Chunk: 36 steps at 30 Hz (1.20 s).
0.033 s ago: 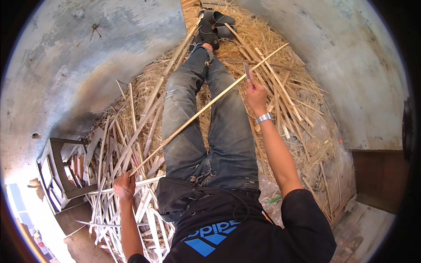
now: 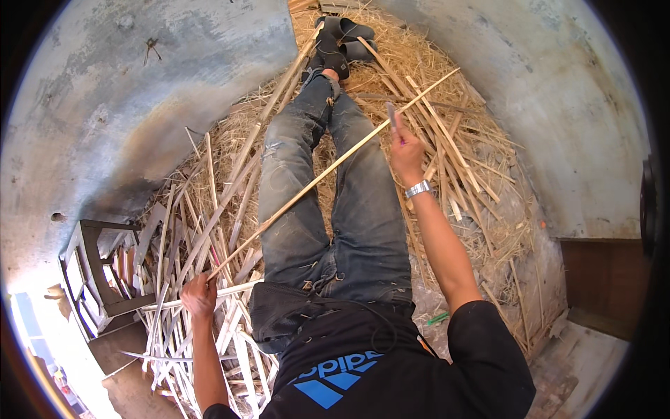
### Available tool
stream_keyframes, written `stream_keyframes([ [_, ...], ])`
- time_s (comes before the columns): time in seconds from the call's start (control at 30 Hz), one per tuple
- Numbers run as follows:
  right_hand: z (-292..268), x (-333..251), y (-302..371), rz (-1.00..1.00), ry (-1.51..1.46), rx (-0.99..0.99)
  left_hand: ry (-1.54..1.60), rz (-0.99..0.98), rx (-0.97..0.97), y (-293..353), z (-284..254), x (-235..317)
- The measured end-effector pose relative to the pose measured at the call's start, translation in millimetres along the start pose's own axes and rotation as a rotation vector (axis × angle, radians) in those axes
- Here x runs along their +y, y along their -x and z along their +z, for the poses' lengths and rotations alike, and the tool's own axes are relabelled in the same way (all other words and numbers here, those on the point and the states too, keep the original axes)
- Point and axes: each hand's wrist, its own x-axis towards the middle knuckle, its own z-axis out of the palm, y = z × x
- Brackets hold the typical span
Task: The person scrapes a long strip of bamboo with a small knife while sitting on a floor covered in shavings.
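I sit with my legs (image 2: 307,181) stretched out in worn blue jeans. A long thin split cane strip (image 2: 314,183) runs diagonally across my lap, from lower left to upper right. My left hand (image 2: 199,297) is closed around its near end, beside my left hip. My right hand (image 2: 405,148), with a silver watch (image 2: 419,188) on the wrist, is raised over my right shin and grips a small knife (image 2: 391,115). The grey blade points up and lies against the strip.
Pale split strips (image 2: 209,349) are piled at my left. Straw and shavings (image 2: 474,181) with more long strips cover the ground around my legs. A small wooden stool (image 2: 98,272) stands far left. Black shoes (image 2: 342,38) lie by my feet. Grey concrete walls (image 2: 112,126) curve around.
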Motion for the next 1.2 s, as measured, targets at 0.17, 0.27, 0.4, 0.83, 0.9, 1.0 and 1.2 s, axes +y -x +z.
stream_keyframes([
  [0.17,35,-46,85,-0.448,-0.083,-0.398,-0.041,-0.059,-0.051,-10,20,10],
  [0.27,37,-64,95,-0.554,-0.074,-0.430,-0.018,-0.042,-0.064,-6,20,3],
  [0.4,25,-38,48,-0.371,0.020,-0.201,-0.006,-0.048,-0.033,-8,24,17],
  [0.83,35,-55,65,-0.201,-0.045,-0.197,0.142,-0.134,-0.035,-30,39,59],
  [0.9,17,-36,27,-0.003,0.064,-0.133,0.067,-0.098,-0.007,-32,34,58],
  [1.0,25,-46,34,-0.128,0.024,-0.069,0.062,-0.089,0.033,-42,35,65],
  [1.2,41,-93,128,-0.462,-0.076,-0.510,0.049,-0.086,0.034,-33,36,65],
])
